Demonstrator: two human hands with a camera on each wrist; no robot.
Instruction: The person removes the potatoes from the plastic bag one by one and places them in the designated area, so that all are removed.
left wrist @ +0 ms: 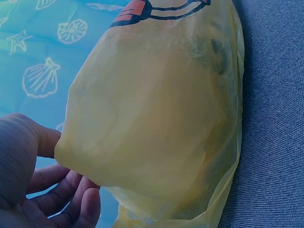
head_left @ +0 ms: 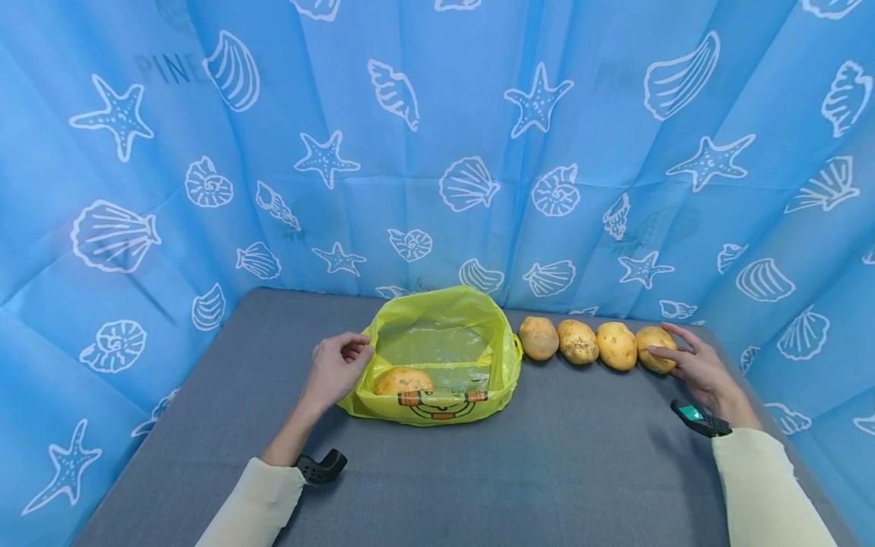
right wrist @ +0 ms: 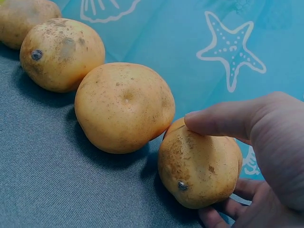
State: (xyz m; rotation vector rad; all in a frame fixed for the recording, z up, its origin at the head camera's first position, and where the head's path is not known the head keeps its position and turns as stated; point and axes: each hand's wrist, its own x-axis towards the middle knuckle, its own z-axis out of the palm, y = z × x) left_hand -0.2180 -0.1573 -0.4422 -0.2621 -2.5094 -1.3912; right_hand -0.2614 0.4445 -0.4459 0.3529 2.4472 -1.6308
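Note:
A yellow-green plastic bag [head_left: 504, 372] lies on its base with its mouth held wide, and one potato [head_left: 402, 380] shows inside at the left. My left hand [head_left: 336, 368] pinches the bag's left rim between thumb and fingers; in the left wrist view the bag [left wrist: 142, 118] fills most of the picture. To the right of the bag, several potatoes stand in a row. Around the rightmost potato [head_left: 655, 349] my right hand [head_left: 700, 372] curls. Its thumb [right wrist: 213, 121] lies over the top of that potato, and fingers reach beneath the side.
The other potatoes in the row [head_left: 577, 342] sit close together along the table's back edge, the leftmost beside the bag. A grey cloth covers the table [head_left: 478, 486]. Behind it hangs a blue curtain [head_left: 424, 137] printed with shells and starfish.

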